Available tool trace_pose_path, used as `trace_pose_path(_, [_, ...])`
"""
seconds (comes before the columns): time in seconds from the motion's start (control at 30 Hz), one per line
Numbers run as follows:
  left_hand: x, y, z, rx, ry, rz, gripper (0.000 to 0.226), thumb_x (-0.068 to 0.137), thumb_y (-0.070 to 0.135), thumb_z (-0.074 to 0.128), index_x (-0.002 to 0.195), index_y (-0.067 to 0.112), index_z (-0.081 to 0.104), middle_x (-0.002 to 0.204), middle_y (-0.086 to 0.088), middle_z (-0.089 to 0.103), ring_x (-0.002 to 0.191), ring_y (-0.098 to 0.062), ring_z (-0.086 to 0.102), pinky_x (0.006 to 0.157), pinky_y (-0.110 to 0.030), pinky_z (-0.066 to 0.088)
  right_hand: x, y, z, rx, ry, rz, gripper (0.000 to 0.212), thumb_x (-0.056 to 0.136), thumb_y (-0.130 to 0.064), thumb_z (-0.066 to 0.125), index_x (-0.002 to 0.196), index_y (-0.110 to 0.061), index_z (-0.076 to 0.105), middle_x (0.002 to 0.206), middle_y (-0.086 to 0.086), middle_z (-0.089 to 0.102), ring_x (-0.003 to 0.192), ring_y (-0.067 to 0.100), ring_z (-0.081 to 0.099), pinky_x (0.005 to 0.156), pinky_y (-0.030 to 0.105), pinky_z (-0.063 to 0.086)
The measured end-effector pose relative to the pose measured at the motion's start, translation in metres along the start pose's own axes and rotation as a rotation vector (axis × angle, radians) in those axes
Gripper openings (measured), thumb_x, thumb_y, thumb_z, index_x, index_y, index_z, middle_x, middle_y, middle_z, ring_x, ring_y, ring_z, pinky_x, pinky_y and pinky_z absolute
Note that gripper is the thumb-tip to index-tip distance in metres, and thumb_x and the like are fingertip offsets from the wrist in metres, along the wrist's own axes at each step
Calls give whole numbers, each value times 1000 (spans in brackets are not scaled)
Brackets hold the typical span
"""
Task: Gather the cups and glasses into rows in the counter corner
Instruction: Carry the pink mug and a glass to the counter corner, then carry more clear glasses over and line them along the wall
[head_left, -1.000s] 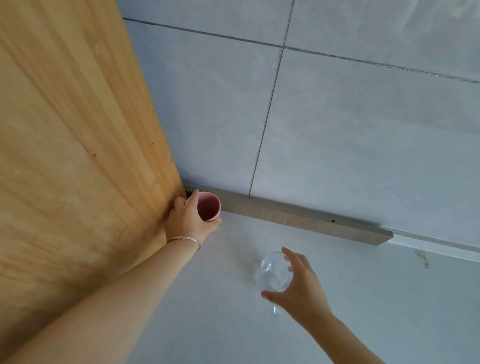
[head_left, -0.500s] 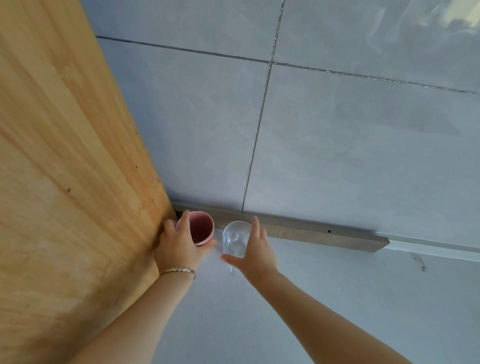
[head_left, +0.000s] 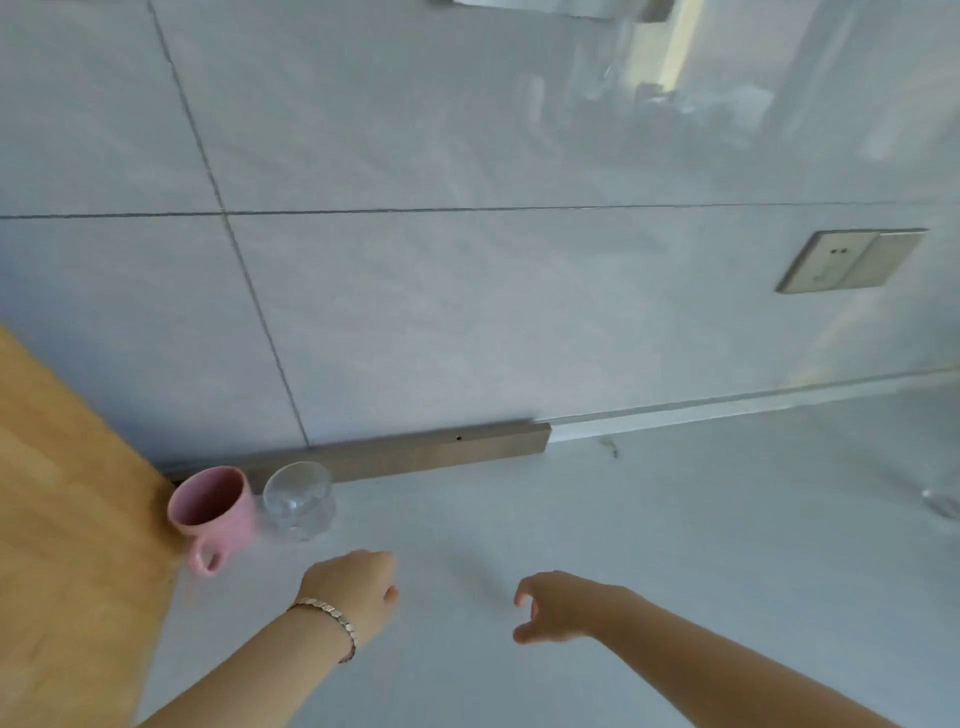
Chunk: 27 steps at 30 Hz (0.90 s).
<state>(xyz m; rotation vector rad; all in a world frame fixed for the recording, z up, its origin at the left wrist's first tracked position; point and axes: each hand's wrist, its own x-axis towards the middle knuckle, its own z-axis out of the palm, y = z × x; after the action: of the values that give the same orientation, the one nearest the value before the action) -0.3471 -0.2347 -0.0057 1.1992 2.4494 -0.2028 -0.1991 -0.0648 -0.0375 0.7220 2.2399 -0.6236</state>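
A pink mug (head_left: 215, 509) stands upright in the counter corner, against the wooden side panel, its handle toward me. A clear glass (head_left: 298, 499) stands right beside it on its right, close to or touching it. My left hand (head_left: 350, 592), with a bracelet on the wrist, hovers over the counter in front of the glass, fingers curled loosely and holding nothing. My right hand (head_left: 558, 605) is further right, fingers apart and empty. At the far right edge part of another clear glass (head_left: 943, 501) shows, blurred.
The light grey counter (head_left: 675, 545) runs right from the corner. A wooden panel (head_left: 67, 519) closes the left side. A grey strip (head_left: 415, 457) lies along the tiled wall's foot. A wall socket (head_left: 852, 260) sits upper right.
Both hands have let go of the mug and the glass and drawn back toward me. The view has swung to the right, so the corner now lies at the lower left.
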Motion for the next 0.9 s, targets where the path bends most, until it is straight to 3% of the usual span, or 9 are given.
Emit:
trace_pose_path(0.13, [10, 103, 1, 4, -132, 134, 12, 94, 33, 38, 85, 29, 45, 112, 4, 54, 115, -19, 56, 93, -29, 45, -57, 102, 6, 108, 69, 127, 51, 88, -41, 53, 135, -22, 42, 139, -2, 48, 131, 17, 41, 107, 38, 35])
trace_pose_path(0.23, [16, 193, 3, -46, -124, 236, 28, 92, 33, 41, 65, 33, 33, 99, 8, 45, 96, -15, 53, 81, -25, 40, -112, 187, 13, 210, 165, 207, 49, 90, -37, 51, 135, -19, 43, 139, 1, 49, 133, 18, 38, 108, 36, 33])
trace_pose_path(0.33, [18, 288, 8, -129, -126, 295, 20, 90, 28, 44, 71, 33, 41, 92, 7, 49, 86, -14, 48, 76, -20, 36, -171, 277, 27, 300, 249, 297, 45, 91, -34, 51, 132, -18, 45, 133, 4, 56, 131, 18, 41, 107, 33, 36])
trace_pose_path(0.47, [5, 420, 18, -200, -163, 335, 28, 88, 21, 45, 61, 28, 43, 73, 8, 51, 79, -17, 52, 66, -20, 39, -248, 396, 55, 396, 335, 409, 42, 90, -34, 52, 128, -18, 49, 131, 4, 56, 125, 20, 46, 103, 31, 39])
trace_pose_path(0.6, [-13, 536, 27, -240, -171, 375, 18, 89, 18, 45, 72, 23, 50, 86, 1, 57, 81, -18, 53, 74, -23, 44, -310, 503, 74, 419, 390, 506, 41, 91, -32, 50, 129, -19, 48, 132, 4, 54, 123, 21, 49, 100, 30, 41])
trace_pose_path(0.7, [-19, 593, 31, -238, -162, 377, 26, 88, 20, 46, 64, 30, 45, 88, 3, 56, 85, -17, 54, 82, -25, 47, -339, 558, 77, 448, 488, 570, 41, 92, -28, 49, 131, -16, 46, 135, 5, 50, 124, 23, 48, 99, 28, 40])
trace_pose_path(0.9, [-3, 639, 31, -284, -205, 309, 25, 88, 19, 49, 66, 31, 48, 85, 3, 57, 81, -18, 56, 72, -21, 40, -315, 600, 62, 699, 638, 622, 55, 87, -32, 55, 133, -7, 38, 136, 12, 43, 118, 29, 52, 92, 34, 45])
